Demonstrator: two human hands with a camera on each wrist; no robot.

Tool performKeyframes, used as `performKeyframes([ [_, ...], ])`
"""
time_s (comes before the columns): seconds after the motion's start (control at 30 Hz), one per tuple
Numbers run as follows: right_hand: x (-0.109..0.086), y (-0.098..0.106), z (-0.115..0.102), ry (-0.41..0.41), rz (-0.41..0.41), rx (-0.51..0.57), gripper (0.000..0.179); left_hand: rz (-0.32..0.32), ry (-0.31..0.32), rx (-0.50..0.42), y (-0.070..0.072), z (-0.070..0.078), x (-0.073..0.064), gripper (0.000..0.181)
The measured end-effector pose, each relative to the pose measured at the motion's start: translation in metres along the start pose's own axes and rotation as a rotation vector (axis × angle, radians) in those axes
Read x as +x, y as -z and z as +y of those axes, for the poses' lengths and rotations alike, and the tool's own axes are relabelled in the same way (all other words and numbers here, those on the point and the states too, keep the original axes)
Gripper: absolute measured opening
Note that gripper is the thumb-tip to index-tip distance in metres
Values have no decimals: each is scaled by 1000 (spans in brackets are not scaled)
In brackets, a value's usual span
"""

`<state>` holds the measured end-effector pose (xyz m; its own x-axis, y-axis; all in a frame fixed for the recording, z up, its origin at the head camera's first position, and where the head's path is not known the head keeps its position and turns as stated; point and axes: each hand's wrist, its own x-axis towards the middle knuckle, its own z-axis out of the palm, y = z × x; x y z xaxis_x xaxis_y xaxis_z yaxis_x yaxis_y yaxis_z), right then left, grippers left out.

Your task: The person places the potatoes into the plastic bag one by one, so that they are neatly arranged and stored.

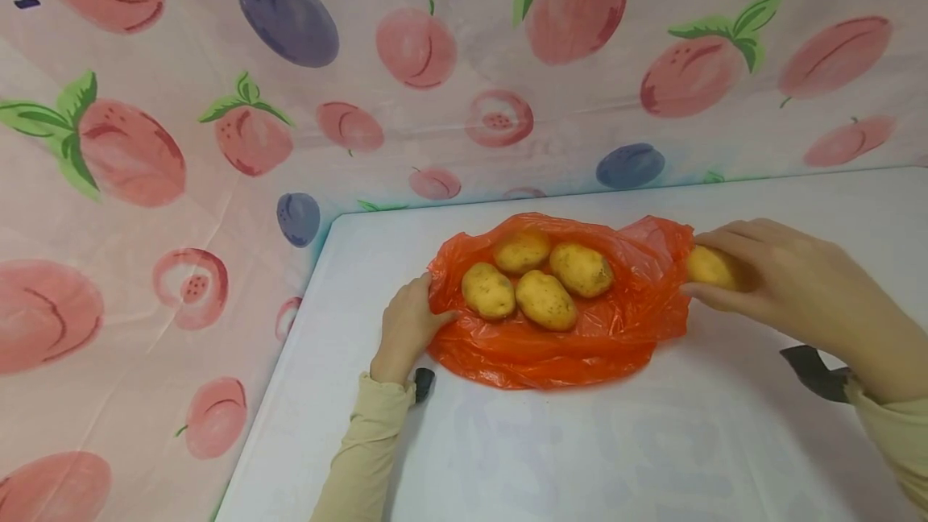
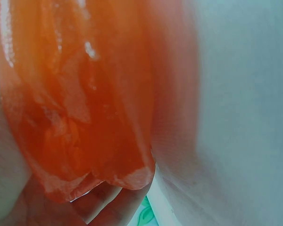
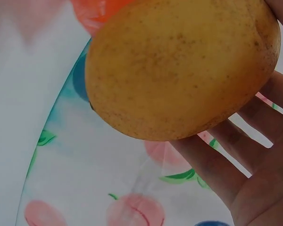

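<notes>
A crinkled orange-red plastic bag (image 1: pixel 536 365) lies spread on the white table, its mouth turned toward me. Several yellow potatoes (image 1: pixel 547 300) sit together inside it. At the bag's left edge my left hand (image 1: pixel 408 325) grips the plastic; in the left wrist view the bag film (image 2: pixel 80 117) hides part of the fingers (image 2: pixel 108 207). To the right of the bag, my right hand (image 1: pixel 786 280) holds one more potato (image 1: pixel 710 267) between thumb and fingers. Close up in the right wrist view, this potato (image 3: pixel 179 70) has brown specks and appears raised above the table.
The white table (image 1: pixel 580 449) extends in front of and to the right of the bag. A fruit-printed cloth (image 1: pixel 449 14) rises behind it and along the left side. Dark straps (image 1: pixel 819 373) show at the wrists.
</notes>
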<state>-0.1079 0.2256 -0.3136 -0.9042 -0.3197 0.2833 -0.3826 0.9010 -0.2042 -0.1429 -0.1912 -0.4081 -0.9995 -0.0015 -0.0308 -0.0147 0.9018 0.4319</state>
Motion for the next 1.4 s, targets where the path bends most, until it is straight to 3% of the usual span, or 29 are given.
performKeyframes([
  [0.67, 19, -3, -27, 173, 143, 72, 58, 1, -1, -10, 0, 0, -1, 69],
  [1.4, 38, -27, -50, 170, 34, 149, 48, -6, 8, -4, -1, -2, 1, 70],
])
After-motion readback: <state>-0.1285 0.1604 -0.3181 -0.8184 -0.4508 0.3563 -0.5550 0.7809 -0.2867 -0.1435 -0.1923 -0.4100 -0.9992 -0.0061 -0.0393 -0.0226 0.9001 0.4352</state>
